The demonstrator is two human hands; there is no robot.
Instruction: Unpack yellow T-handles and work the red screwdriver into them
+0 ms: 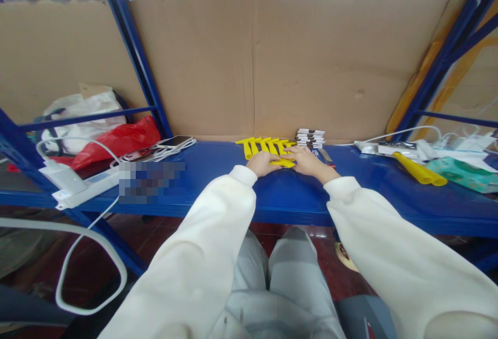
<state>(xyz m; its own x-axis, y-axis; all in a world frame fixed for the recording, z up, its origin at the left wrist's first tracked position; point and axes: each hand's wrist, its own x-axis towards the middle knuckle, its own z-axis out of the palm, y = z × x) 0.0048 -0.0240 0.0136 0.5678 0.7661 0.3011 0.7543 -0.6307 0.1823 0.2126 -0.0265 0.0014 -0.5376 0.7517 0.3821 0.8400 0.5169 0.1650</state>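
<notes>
Several yellow T-shaped plastic tools [266, 145] lie side by side in a row on the blue shelf top [218, 173]. Just in front of that row, my left hand [262, 163] has its fingers closed at the left end of another yellow T-shaped tool [283, 163]. My right hand [309, 164] grips the right end of the same piece with its fingertips. Both hands rest low over the shelf and partly cover the row. Behind my right hand stands a stack of small white and black boxes [310, 137], with a small flat item [326, 157] beside it.
A white power strip [87, 186] with cables, a phone [177, 141] and a red bag [116, 141] are at the left. To the right lie yellow tubes [420, 169] and a green packet [465, 173]. Cardboard [311, 64] walls the back between blue posts [136, 53].
</notes>
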